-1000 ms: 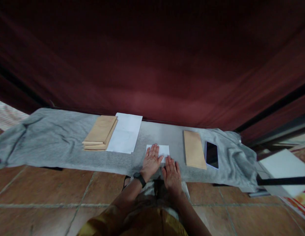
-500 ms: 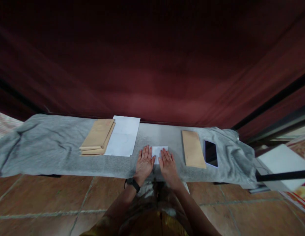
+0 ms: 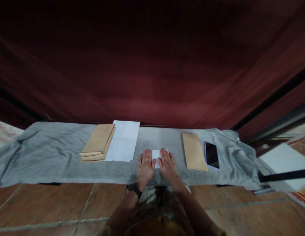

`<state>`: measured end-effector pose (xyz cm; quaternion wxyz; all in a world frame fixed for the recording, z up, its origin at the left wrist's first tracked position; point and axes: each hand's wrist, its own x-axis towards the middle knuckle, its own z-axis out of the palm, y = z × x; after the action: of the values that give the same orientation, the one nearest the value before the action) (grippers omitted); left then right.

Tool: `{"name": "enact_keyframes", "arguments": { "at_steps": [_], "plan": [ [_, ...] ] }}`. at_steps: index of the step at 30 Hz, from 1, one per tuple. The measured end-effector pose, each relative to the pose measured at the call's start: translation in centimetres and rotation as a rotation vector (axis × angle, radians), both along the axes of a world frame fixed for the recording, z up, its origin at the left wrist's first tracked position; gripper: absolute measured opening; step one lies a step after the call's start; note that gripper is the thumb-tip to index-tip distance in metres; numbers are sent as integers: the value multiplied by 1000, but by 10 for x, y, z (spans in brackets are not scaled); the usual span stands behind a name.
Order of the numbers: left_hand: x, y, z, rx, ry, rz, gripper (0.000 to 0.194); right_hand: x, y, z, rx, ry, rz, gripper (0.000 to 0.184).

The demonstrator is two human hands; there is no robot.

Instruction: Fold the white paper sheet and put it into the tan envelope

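Note:
A small folded white paper (image 3: 156, 154) lies flat on the grey cloth in front of me. My left hand (image 3: 145, 166), with a dark watch on its wrist, rests palm down at the paper's left edge, fingers stretched out. On the paper's right part lies my right hand (image 3: 167, 164), also flat with straight fingers. The thumbs come close together over the paper, and both hands hide its sides. Left of my hands are larger white sheets (image 3: 124, 141), partly under a stack of brown envelopes (image 3: 98, 139). A single brown envelope (image 3: 194, 151) lies to the right.
A phone (image 3: 212, 155) in a pale purple case lies beside the single envelope. The grey cloth (image 3: 54, 154) covers a long narrow surface against a dark red panel (image 3: 152, 82). At far right a white board (image 3: 285, 160) sits behind a black bar. Tiled floor (image 3: 56, 203) shows below.
The right hand has shifted slightly left over the small paper, bringing the thumbs closer together. The whole view has tipped a little, so the table appears lower.

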<state>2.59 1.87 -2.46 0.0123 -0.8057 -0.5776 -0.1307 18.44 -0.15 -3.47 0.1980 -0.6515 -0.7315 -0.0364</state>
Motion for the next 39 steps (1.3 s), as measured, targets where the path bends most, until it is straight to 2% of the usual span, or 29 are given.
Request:
{"name": "enact_keyframes", "arguments": {
  "at_steps": [7,19,23,29,34,39],
  "plan": [
    [-5,-1,1,17,-32,49,60,14,-5,-2,51,-14,-59,53],
    [-18,-6,12,-34,-8,91,57,33,-12,-4,82,14,-98,56],
    [-14,-6,14,-18,-22,59,58,26,-10,0,77,33,-118,53],
    [3,-8,8,-27,-40,-101,56,2,-13,4,47,50,42,50],
    [-7,-11,1,-8,-10,-43,56,8,-22,-2,86,29,21,50],
    [-19,-2,10,2,-18,-35,53,16,-25,-1,100,12,-20,51]
  ]
}}
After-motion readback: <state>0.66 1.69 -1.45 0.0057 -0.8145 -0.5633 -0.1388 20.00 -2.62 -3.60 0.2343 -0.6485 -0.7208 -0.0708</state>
